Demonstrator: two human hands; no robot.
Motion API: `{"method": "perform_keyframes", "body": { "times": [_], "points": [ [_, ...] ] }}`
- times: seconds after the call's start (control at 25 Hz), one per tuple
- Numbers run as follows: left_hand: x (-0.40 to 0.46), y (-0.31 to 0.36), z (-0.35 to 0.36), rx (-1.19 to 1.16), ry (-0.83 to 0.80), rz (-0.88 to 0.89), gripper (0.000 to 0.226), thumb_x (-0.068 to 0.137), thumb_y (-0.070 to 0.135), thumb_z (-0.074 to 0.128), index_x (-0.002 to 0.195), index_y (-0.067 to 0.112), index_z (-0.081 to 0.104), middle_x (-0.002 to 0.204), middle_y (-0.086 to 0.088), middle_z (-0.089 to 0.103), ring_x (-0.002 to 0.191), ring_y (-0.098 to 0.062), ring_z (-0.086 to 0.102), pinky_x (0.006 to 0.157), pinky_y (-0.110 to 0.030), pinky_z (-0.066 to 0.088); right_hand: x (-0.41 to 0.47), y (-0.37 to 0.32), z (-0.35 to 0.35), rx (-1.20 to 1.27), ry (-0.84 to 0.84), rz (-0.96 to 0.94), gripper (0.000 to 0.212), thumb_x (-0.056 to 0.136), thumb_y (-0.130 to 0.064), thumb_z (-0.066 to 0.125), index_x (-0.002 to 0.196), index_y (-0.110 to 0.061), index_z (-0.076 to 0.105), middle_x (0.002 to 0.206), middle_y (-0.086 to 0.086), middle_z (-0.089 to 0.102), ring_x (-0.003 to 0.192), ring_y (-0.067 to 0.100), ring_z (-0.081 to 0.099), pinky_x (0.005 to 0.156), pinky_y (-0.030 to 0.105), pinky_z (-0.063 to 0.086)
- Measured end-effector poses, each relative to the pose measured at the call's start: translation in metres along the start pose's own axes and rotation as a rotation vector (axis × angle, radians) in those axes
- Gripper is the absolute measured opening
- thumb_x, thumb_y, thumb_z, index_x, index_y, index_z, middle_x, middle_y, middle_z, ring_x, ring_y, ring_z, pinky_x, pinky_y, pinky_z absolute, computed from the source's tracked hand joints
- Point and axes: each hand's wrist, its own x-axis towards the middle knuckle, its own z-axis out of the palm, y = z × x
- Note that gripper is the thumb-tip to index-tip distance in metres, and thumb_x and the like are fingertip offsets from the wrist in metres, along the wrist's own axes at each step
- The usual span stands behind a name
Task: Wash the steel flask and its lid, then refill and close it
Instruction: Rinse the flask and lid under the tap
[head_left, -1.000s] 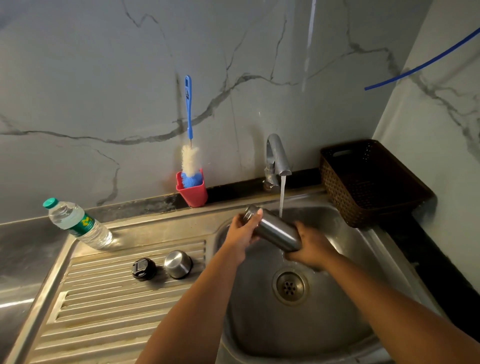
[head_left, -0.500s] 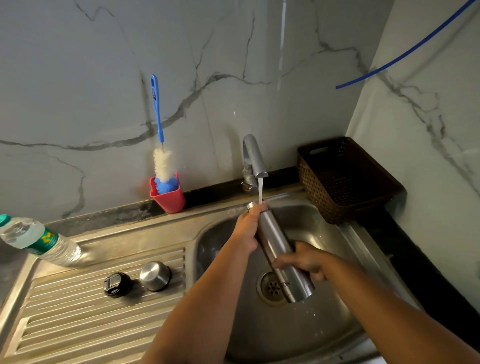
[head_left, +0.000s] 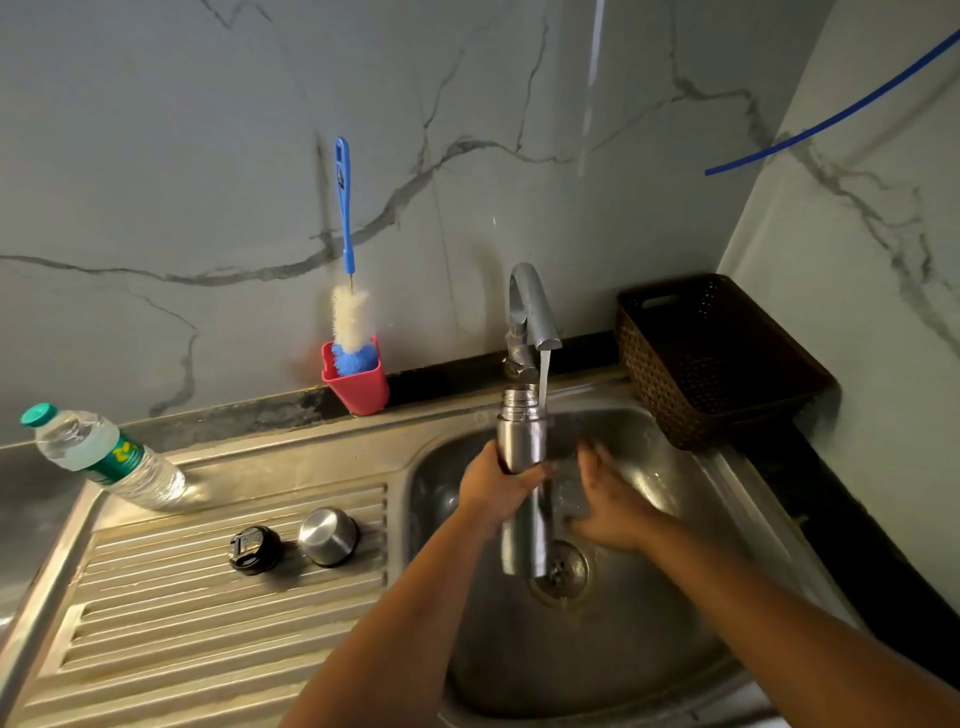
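Steel flask (head_left: 521, 447) stands nearly upright over the sink basin (head_left: 649, 649), its long axis running from the open threaded mouth at the top, close under the tap (head_left: 530, 306), down to its base above the drain (head_left: 561, 571). Your left hand (head_left: 498, 491) wraps the flask at mid-body, a firm closed grip with fingers curled round it. Your right hand (head_left: 613, 506) is just beside the flask on its right, fingers spread and relaxed under the falling water (head_left: 543, 376), holding nothing; it is blurred, so you cannot tell whether it touches the steel. The stream passes just right of the mouth. On the ribbed draining surface (head_left: 208, 623) to your left sit the black inner lid (head_left: 254, 549) and the steel cap (head_left: 328, 535), side by side, near the basin's left edge. Farther left lies a plastic water bottle (head_left: 104, 457), tilted. A red cup (head_left: 358, 382) holding a blue bottle brush (head_left: 345, 249) stands against the wall, and a brown basket (head_left: 717, 364) fills the right corner, close to the basin's rim.
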Motion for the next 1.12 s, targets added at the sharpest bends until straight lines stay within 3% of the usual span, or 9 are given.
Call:
{"method": "perform_keyframes", "body": {
  "times": [0.08,0.16,0.28,0.4,0.6,0.68,0.8,0.96,1.12],
  "points": [
    [0.001,0.003,-0.011,0.468,0.01,0.13,0.071,0.072,0.059,0.075,0.127,0.02,0.052,0.122,0.0,0.063,0.113,-0.024,0.06,0.092,-0.036,0.047,0.006,0.003,-0.02,-0.491,0.346,-0.258,0.085,0.083,-0.003,0.051,0.153,-0.009,0.003,0.16,0.007,0.0,0.147,0.023,0.003,0.119,0.045,0.016],
    [0.001,0.009,-0.014,0.684,-0.048,0.168,0.079,0.073,0.065,0.071,0.133,0.019,0.048,0.129,-0.003,0.061,0.118,-0.026,0.057,0.095,-0.037,0.045,0.02,0.003,-0.028,-0.752,0.409,-0.429,0.071,0.082,-0.003,0.045,0.15,-0.006,0.023,0.157,0.014,0.024,0.145,0.028,0.02,0.116,0.045,0.018],
    [-0.001,0.013,-0.015,0.769,0.026,0.231,0.075,0.073,0.067,0.068,0.129,0.02,0.05,0.125,-0.003,0.062,0.114,-0.024,0.059,0.09,-0.035,0.047,0.047,-0.017,-0.039,-0.889,0.262,-0.437,0.056,0.088,-0.009,0.053,0.143,-0.008,0.039,0.144,0.015,0.045,0.14,0.029,0.034,0.117,0.046,0.01],
    [-0.002,0.013,-0.018,0.888,0.155,0.353,0.073,0.071,0.062,0.072,0.128,0.022,0.049,0.121,-0.002,0.063,0.108,-0.023,0.061,0.083,-0.035,0.049,0.064,-0.047,-0.054,-0.847,0.03,-0.152,0.055,0.087,-0.014,0.063,0.138,-0.015,0.043,0.144,0.01,0.043,0.141,0.025,0.028,0.119,0.051,-0.002],
    [0.011,0.019,-0.054,0.744,-0.111,0.31,0.072,0.069,0.066,0.074,0.125,0.026,0.055,0.115,0.002,0.066,0.101,-0.02,0.061,0.084,-0.032,0.048,0.039,-0.007,-0.034,-1.171,0.325,-0.455,0.076,0.087,-0.024,0.054,0.151,-0.006,0.016,0.155,0.018,0.026,0.146,0.033,0.013,0.116,0.059,-0.002],
    [0.009,0.018,-0.053,0.764,-0.128,0.327,0.072,0.07,0.066,0.073,0.126,0.025,0.054,0.115,0.001,0.066,0.102,-0.02,0.062,0.085,-0.032,0.049,0.041,-0.011,-0.039,-1.075,0.318,-0.512,0.078,0.082,-0.017,0.064,0.149,-0.008,0.026,0.152,0.016,0.032,0.144,0.032,0.02,0.116,0.059,0.005],
    [0.002,0.016,-0.043,0.876,0.112,0.419,0.072,0.071,0.062,0.073,0.127,0.024,0.05,0.115,0.001,0.064,0.1,-0.02,0.062,0.082,-0.034,0.053,0.061,-0.054,-0.063,-0.683,-0.007,-0.256,0.058,0.082,-0.013,0.068,0.135,-0.016,0.044,0.143,0.011,0.042,0.14,0.027,0.029,0.119,0.046,0.012],
    [0.003,0.015,-0.052,0.804,0.188,0.407,0.072,0.067,0.06,0.076,0.126,0.027,0.05,0.115,0.002,0.063,0.101,-0.02,0.062,0.081,-0.034,0.053,0.064,-0.06,-0.104,0.09,-0.374,-0.013,0.04,0.076,-0.016,0.079,0.108,-0.018,0.056,0.111,0.001,0.061,0.106,0.021,0.06,0.086,0.027,0.048],
    [0.0,0.016,-0.049,0.445,0.112,0.207,0.072,0.068,0.064,0.074,0.127,0.029,0.053,0.112,0.004,0.067,0.101,-0.02,0.063,0.082,-0.033,0.051,0.044,-0.055,-0.071,1.12,-0.142,0.092,0.028,0.096,-0.008,0.052,0.124,-0.013,0.053,0.12,0.003,0.062,0.112,0.015,0.058,0.102,0.032,0.044]
  ]
}}
